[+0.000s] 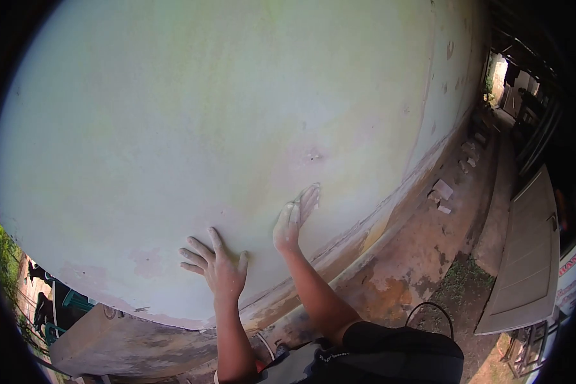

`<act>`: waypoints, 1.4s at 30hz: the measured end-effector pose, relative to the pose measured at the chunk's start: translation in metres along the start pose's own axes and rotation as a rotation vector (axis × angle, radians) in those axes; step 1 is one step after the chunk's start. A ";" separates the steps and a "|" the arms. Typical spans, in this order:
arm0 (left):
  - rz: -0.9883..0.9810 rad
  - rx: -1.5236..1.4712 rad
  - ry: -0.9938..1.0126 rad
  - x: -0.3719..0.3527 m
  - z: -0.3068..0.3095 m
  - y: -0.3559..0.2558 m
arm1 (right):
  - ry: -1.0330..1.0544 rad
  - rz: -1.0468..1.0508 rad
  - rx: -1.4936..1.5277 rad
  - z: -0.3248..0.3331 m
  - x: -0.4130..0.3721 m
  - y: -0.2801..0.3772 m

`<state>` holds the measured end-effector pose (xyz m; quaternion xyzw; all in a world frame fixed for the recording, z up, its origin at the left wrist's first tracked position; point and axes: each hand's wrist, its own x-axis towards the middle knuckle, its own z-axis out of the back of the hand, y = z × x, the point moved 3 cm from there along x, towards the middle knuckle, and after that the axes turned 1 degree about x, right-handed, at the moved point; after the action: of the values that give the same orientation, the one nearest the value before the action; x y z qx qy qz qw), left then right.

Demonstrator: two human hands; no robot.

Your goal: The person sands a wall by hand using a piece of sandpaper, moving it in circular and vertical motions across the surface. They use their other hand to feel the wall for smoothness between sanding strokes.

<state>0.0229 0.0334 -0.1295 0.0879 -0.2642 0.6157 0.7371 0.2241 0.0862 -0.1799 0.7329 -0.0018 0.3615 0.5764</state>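
A large pale green-white wall (173, 128) with a smooth, patchy surface fills most of the view. My left hand (216, 264) rests on its lower part, fingers spread and tips dusted white. Up and to the right, my right hand (289, 223) is against the same wall, also whitened with dust. Between its thumb and fingers there seems to be a thin greyish piece (309, 201) like sandpaper, pressed to the surface; its kind is hard to make out. Just above that hand is a small pitted mark (313, 156) in the wall.
A worn concrete ledge (390, 281) runs along the wall's foot. Broken white pieces (441, 189) lie on it to the right. A pale door panel (525, 262) leans at the far right. Green chairs (77, 301) stand at the lower left. A thin black loop (432, 304) rises beside my right sleeve.
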 end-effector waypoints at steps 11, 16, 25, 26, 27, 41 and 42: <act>-0.003 -0.007 0.009 0.001 -0.005 0.002 | -0.146 -0.190 0.143 0.037 0.097 -0.050; 0.004 -0.002 0.031 0.000 -0.008 0.004 | 0.037 0.056 -0.003 -0.007 -0.024 0.012; -0.059 0.065 0.005 -0.002 -0.013 0.008 | -0.170 -0.144 0.227 0.056 0.132 -0.073; -0.068 0.068 0.007 -0.003 -0.010 0.008 | -0.152 -0.187 0.234 0.060 0.137 -0.073; -0.048 0.057 0.057 -0.001 -0.007 0.006 | -0.133 -0.224 0.241 0.064 0.139 -0.070; -0.038 0.007 0.074 -0.003 0.006 0.011 | 0.149 0.054 0.021 0.001 0.006 0.014; -0.119 0.034 0.028 -0.006 0.003 0.018 | 0.136 0.064 -0.015 0.001 0.005 0.011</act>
<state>0.0046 0.0307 -0.1329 0.1072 -0.2376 0.5762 0.7746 0.2238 0.0835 -0.1683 0.7018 0.0112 0.4288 0.5687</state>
